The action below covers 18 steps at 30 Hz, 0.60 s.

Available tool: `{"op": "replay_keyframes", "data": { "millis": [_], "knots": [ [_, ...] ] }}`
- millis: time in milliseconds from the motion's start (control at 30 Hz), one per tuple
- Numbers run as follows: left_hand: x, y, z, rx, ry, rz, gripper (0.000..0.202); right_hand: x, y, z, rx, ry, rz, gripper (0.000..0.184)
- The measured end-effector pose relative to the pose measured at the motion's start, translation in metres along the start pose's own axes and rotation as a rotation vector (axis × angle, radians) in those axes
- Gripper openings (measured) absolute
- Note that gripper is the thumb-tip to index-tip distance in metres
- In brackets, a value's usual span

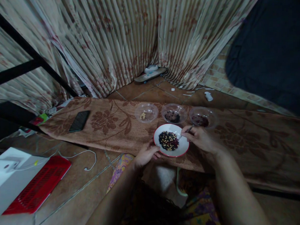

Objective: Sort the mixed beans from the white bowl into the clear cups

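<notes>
A white bowl with a red rim (183,147) sits at the near edge of the cloth-covered surface. Dark and pale yellow beans (168,140) mixed with some reddish ones lie in it. My left hand (147,154) grips the bowl's left rim, thumb on top and fingers below. Over the right rim, my right hand (198,137) is closed on a slim metal utensil (186,132) whose tip points down into the bowl; its exact kind is unclear. Behind stand three clear plastic bowls: one with pale beans (146,112), one with dark beans (174,113), one with dark red beans (203,117).
A dark phone (79,121) lies on the brown patterned cloth (111,140) at left. On the floor are a red basket (41,183), a white box (13,176) and a white cable (93,157). Beyond the cloth, a skateboard (151,74) rests by the curtains (127,37).
</notes>
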<state>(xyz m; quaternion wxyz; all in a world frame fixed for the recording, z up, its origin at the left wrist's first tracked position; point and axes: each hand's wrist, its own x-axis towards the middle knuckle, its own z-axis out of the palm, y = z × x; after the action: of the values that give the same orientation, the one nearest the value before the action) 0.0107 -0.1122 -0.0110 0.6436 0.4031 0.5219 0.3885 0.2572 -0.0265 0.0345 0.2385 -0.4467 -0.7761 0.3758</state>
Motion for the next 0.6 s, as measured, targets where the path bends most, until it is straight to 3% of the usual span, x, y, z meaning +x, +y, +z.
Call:
{"op": "replay_keyframes", "data": {
  "millis": [600],
  "knots": [
    [-0.0004, -0.0002, 0.0000, -0.014, -0.005, 0.000, 0.032, -0.0009, 0.0030, -0.0017, 0.001, -0.009, -0.006, 0.023]
  ]
}}
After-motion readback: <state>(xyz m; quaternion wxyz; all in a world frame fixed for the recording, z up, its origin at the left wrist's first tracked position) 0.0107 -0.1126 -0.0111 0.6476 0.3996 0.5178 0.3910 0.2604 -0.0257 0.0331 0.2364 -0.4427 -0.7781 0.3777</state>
